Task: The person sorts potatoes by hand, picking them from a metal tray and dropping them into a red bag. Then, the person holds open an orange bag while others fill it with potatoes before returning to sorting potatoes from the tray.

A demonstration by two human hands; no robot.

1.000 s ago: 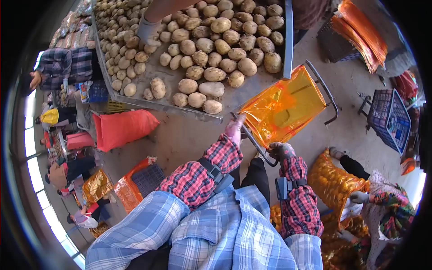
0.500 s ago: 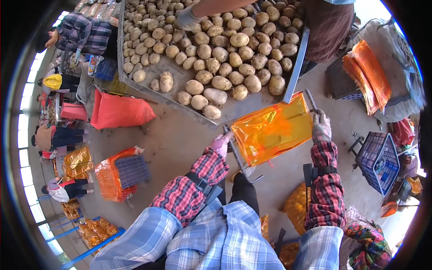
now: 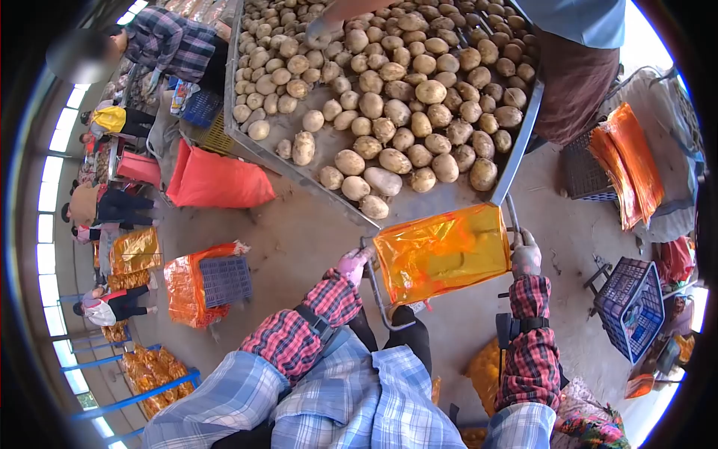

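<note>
My left hand, in a pinkish glove, grips the left bar of a metal frame. My gloved right hand is wrapped round the frame's right side. A shiny orange plastic bag is stretched between the two sides, just below the near edge of a metal sorting table. Many potatoes lie on that table, larger ones towards the right. Across it, a co-worker's gloved hand reaches among the potatoes.
At left are a red sack and a dark crate with orange bags around it. A blue crate and stacked orange bags are at right. A filled yellow bag is by my legs. Several people stand farther left.
My hands and the frame with the orange bag have tilted to a more level position and shifted slightly left. My view has shifted, so the table appears farther right and lower.
</note>
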